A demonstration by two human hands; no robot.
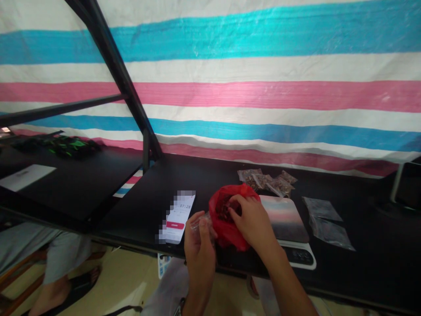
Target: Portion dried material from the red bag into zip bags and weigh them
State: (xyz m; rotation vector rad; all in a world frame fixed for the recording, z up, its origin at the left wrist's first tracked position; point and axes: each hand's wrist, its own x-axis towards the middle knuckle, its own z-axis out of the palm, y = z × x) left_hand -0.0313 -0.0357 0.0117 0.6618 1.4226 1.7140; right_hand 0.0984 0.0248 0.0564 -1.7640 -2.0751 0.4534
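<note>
My left hand is closed on a small clear plastic bag, held just left of a red plastic bag that sits on the black table. My right hand reaches into the red bag's open mouth, fingers bent and pinched among dark brownish pieces inside. What the fingertips hold I cannot make out. A digital scale with a shiny plate lies just right of the red bag.
A phone with a lit screen lies left of the hands. Several filled small packets lie behind the scale, empty clear bags to its right. Another person's legs are at lower left. A black frame post rises at left.
</note>
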